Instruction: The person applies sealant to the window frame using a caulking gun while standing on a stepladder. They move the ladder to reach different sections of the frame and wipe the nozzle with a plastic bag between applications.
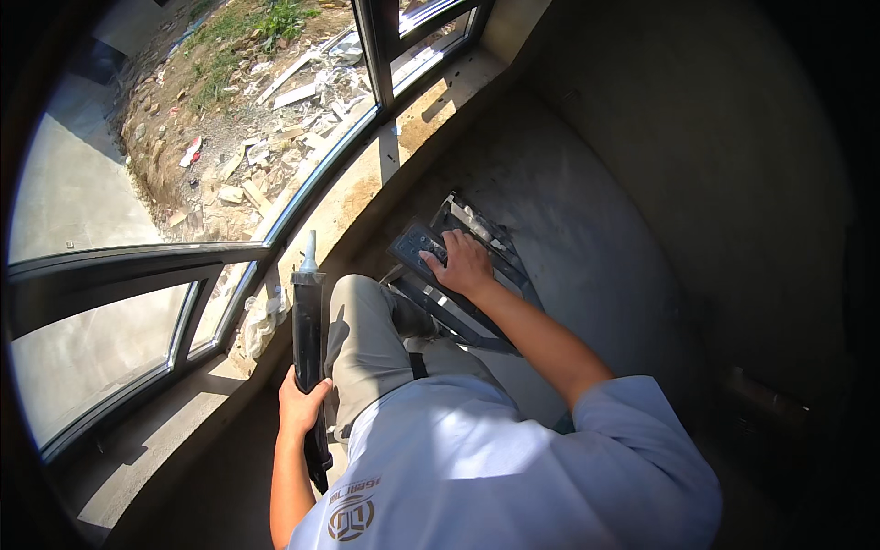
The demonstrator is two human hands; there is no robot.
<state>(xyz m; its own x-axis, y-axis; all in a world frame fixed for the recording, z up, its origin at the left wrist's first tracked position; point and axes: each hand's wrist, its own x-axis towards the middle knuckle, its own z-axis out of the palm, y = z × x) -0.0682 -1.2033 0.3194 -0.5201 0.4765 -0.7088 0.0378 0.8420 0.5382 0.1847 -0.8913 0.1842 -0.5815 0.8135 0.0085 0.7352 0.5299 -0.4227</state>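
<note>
A: What's the left hand doing?

B: It's at the lower centre-left of the frame, fingers clenched round the rear of a black caulking gun. The gun stands nearly upright, its pale nozzle pointing up towards the sill below the window.

A: And the right hand?

B: Near the middle of the frame, arm stretched out. The palm lies flat on the dark top of a stepladder, fingers spread and pressing on it rather than closed round anything.

A: How does the gun sit relative to the ladder?

B: Left of it, with the person's bent knee in grey trousers between them. The gun's barrel is just beside that knee.

A: Anything else near?

B: A crumpled white rag lies on the sill, just left of the gun. A grey wall runs behind the ladder.
</note>
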